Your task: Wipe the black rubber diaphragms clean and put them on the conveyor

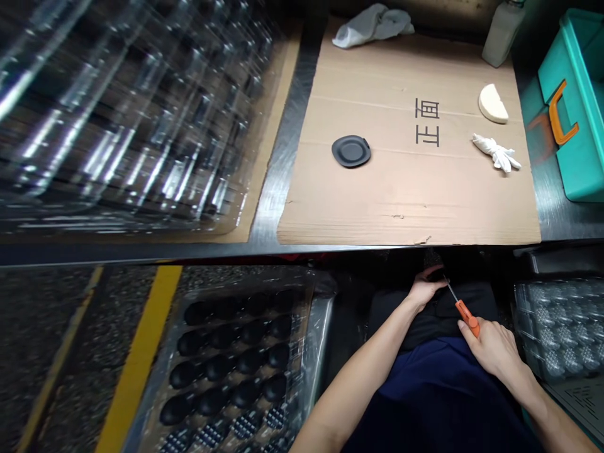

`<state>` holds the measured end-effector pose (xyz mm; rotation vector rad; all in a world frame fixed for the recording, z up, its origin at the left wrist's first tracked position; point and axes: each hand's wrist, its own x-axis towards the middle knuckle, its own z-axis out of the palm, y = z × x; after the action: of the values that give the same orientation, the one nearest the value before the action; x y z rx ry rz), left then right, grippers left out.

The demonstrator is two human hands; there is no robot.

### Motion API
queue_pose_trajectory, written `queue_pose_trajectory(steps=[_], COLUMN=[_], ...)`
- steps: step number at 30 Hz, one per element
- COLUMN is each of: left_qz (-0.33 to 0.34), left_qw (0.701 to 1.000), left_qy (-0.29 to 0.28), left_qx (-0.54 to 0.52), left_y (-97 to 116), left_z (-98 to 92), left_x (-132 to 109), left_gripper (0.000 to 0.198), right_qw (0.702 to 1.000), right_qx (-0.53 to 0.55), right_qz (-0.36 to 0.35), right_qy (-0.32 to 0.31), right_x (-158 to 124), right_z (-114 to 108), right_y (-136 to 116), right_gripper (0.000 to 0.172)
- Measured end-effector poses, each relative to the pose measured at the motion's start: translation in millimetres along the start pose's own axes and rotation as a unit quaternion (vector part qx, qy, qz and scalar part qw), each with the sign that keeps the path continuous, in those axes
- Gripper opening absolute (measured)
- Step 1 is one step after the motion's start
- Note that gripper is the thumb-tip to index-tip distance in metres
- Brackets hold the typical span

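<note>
My right hand (493, 346) is closed around the orange handle of a utility knife (467, 316), over my lap. Its thin metal blade points up and left toward my left hand (425, 290). The fingers of that hand are bent around a small dark part (438, 272), which the blade tip meets or nearly meets. Against the dark background, the part's outline is hard to make out. On the cardboard (377, 201) above lies a dark grey rounded plastic piece (352, 151) with a recessed middle.
Clear plastic trays (141, 126) stand at the upper left. Below, another tray (236, 365) holds rows of black parts. The cardboard bears a knotted white cloth (495, 153), a cream half-round pad (492, 104), a grey rag (372, 26) and a bottle (503, 34). A teal bin (576, 157) stands right.
</note>
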<state>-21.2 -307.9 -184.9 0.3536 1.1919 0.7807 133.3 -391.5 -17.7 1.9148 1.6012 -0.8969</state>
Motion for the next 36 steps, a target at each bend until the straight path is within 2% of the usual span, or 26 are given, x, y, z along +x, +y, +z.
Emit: queue_pose_trajectory(steps=[3,6,11,14,20,23,25,27,29,32,34,36], left_qz=[0.068,0.070,0.011,-0.017,-0.074,-0.095,-0.095,-0.097,-0.102,-0.107,-0.099,-0.087], left_qw=[0.995,0.997,0.998,0.995,0.992,0.989,0.991,0.993,0.994,0.993,0.994,0.995], left_qy=[0.008,0.036,0.049,0.057,0.024,0.032,0.020,-0.013,-0.041,-0.047,-0.042,-0.044], left_qx=[0.070,0.023,-0.049,-0.074,-0.094,-0.108,-0.094,-0.059,-0.027,-0.004,0.004,0.007], left_y=[-5.6,-7.4,-2.9,1.9,10.2,13.0,13.2,11.7,9.2,6.4,6.7,8.9], left_z=[-1.5,-5.2,-6.3,-6.8,-19.5,-27.0,-29.9,-30.1,-27.4,-20.6,-17.7,-18.4], left_x=[0.7,6.8,10.5,9.4,6.5,3.0,-0.6,-5.2,-9.5,-14.7,-20.9,-32.7], left_gripper=[0.055,0.059,0.065,0.060,0.044,0.036,0.038,0.043,0.049,0.053,0.057,0.064], right_qw=[1.000,1.000,1.000,1.000,0.999,0.993,0.982,0.954,0.897,0.780,0.693,0.601], right_qx=[-0.008,-0.006,0.001,0.007,0.048,0.112,0.178,0.260,0.346,0.440,0.486,0.536], right_qz=[-0.001,-0.003,-0.014,-0.022,-0.017,-0.022,-0.004,0.047,0.105,0.134,0.110,0.064], right_qy=[-0.002,-0.005,-0.004,-0.005,0.019,0.028,0.062,0.144,0.256,0.424,0.522,0.590], right_x=[0.2,-0.8,-5.0,-5.6,-8.8,-21.8,-35.7,-49.5,-55.9,-40.0,-12.4,23.9], right_z=[0.3,4.1,9.9,13.3,23.9,23.4,19.8,14.1,5.3,-15.8,-35.5,-59.7], right_y=[1.2,0.8,-0.7,-1.9,-4.2,6.5,23.0,46.2,73.1,114.0,136.6,147.9], right_gripper=[0.058,0.058,0.057,0.057,0.056,0.052,0.051,0.051,0.052,0.059,0.063,0.067])
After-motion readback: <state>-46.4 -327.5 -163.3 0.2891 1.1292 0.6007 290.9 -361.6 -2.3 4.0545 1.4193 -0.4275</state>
